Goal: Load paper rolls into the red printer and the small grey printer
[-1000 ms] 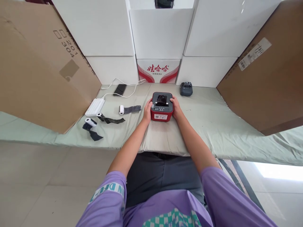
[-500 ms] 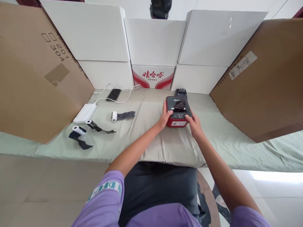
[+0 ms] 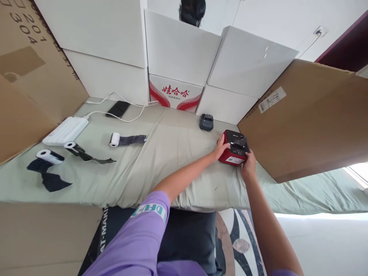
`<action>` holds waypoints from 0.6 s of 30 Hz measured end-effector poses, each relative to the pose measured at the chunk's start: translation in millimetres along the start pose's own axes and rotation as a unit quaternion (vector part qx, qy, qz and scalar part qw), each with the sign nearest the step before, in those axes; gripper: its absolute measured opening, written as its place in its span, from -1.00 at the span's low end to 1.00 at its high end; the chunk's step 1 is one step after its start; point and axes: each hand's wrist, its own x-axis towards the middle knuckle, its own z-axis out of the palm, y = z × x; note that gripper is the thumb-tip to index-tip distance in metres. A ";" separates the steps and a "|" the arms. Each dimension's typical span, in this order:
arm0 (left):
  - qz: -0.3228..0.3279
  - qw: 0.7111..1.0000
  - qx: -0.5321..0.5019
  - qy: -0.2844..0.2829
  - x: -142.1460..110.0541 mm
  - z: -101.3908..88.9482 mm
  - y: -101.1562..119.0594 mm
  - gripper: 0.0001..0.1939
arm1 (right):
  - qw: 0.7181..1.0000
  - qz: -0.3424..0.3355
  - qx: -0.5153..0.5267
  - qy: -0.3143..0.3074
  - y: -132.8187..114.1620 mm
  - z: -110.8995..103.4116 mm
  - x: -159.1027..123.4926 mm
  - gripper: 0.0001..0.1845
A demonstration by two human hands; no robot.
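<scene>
Red-and-black device between both hands, a palm on either side.

Near: right hand [image 3: 249, 165] at the near right corner, thumb over the top edge, fingers bent round that side. Left hand [image 3: 220, 148] on the left side, a bit farther forward, thumb on the top rim. Fingers on both: pinching the red-and-black device [image 3: 232, 157] from opposite sides, not spread wide. Device lies directly between the two sets of fingers, touching both, so neither hand is clearly nearer. Label side faces the person. Long axis seems to run away from the body, tipped slightly left at the far end; a judgement, the angle is steep. Cannot tell if the base is lifted or resting on the cloth-covered desk [image 3: 178, 153].

Left of the left fingers, well apart: three paper rolls, each with a dark strip trailing: first roll [image 3: 114, 140] closest, second roll [image 3: 69, 145] farther left, third roll [image 3: 47, 155] farthest left. White power bank [image 3: 66, 131] beyond the last two, white cable [image 3: 103, 112] plugged in.

Past the left fingers, a little left: small dark device [image 3: 206, 122], near but apart. Far left: black phone [image 3: 118, 109]. Right of the right fingers: cardboard panel [image 3: 304, 122], standing up. Farthest: white boxes [image 3: 184, 50] stacked over a red-printed box [image 3: 175, 94], person's dark hair [image 3: 192, 11] behind.
</scene>
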 end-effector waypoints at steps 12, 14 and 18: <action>0.032 0.998 -0.048 0.014 -162.4 -226.5 37.4 -0.48 | 0.909 -0.151 -0.388 -0.022 -75.1 203.1 -25.5 -0.27; 0.051 0.992 -0.086 0.074 -169.2 -243.6 44.4 -0.47 | 0.894 -0.045 -0.445 -0.017 -49.5 243.5 -8.7 -0.01; 0.063 0.985 -0.096 0.126 -160.0 -251.1 50.9 -0.48 | 0.874 0.067 -0.481 -0.008 -11.8 271.2 13.3 0.10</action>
